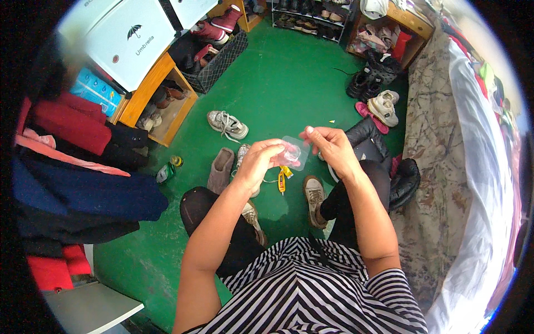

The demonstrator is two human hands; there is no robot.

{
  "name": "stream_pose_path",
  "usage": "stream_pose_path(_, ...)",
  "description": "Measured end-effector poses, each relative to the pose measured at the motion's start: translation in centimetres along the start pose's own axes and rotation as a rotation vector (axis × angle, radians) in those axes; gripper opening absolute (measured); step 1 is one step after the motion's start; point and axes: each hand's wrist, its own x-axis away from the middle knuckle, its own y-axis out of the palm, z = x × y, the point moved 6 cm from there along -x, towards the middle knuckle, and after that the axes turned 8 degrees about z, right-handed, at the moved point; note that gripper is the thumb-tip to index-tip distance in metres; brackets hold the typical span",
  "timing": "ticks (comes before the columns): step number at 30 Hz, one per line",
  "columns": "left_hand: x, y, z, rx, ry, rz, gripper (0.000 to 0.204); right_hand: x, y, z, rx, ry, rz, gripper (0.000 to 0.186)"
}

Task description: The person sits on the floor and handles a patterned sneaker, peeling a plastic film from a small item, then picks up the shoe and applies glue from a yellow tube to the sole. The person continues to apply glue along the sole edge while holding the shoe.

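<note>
Between my hands is a small clear plastic piece (296,150), flat with a rounded part in the middle. My left hand (260,161) grips it by its left side, thumb on top. Beside its upper right corner, my right hand (327,146) has thumb and forefinger pinched; what they hold is too small to make out. Below the plastic, a yellow tube (282,181) with a narrow tip lies on the green floor (289,72). A grey slip-on shoe (221,170) and a laced grey sneaker (228,125) are nearby.
Left are wooden cubbies (179,117) with shoes, a black basket (222,67), hung clothes (89,189) and a green bottle (166,173). A shoe rack (308,22) stands at the back. Right are loose shoes (382,108), a black padded item (403,183) and a camouflage-covered bed (423,211).
</note>
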Motion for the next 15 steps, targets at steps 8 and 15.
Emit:
stream_pose_path(8,0.2,0.0,0.1,-0.042,-0.017,0.018,0.034,0.6,0.5,0.5,-0.012,0.082,-0.159,0.028)
stream_pose_path(15,0.0,0.2,1.3,0.223,-0.068,0.013,0.063,0.1,0.4,1.4,-0.389,0.212,-0.067,0.015)
